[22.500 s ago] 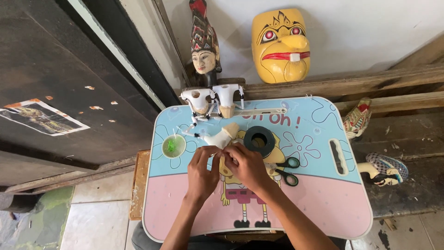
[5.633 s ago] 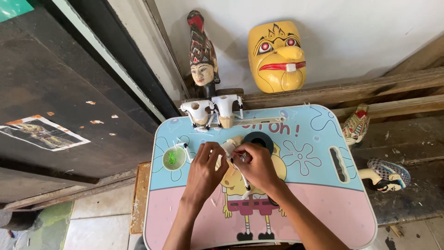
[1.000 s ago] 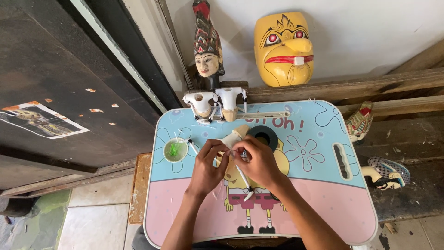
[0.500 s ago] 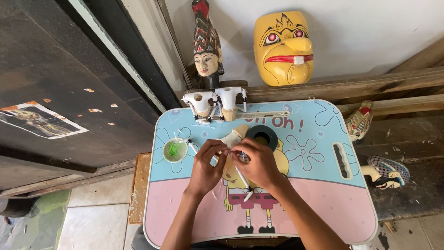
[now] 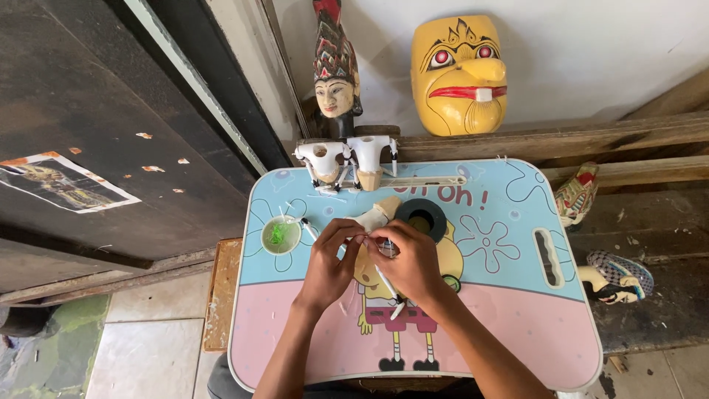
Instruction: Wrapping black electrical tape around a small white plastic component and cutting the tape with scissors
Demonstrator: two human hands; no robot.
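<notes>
Both my hands meet over the middle of a blue and pink cartoon-printed lap table. My left hand and my right hand pinch a small pale wooden puppet part between their fingertips; its cream end pokes out toward a black tape roll. A thin white stick runs down under my right palm. What exactly my fingertips grip is partly hidden.
A small white cup with green thread sits left of my hands. Two white puppet torsos stand at the table's far edge. A carved puppet head and yellow mask lean on the wall. Painted puppet pieces lie right.
My hands have stayed together over the table's middle, shifting only slightly; the puppet part remains pinched between them. Much earlier, green-handled scissors lay by my right hand.
</notes>
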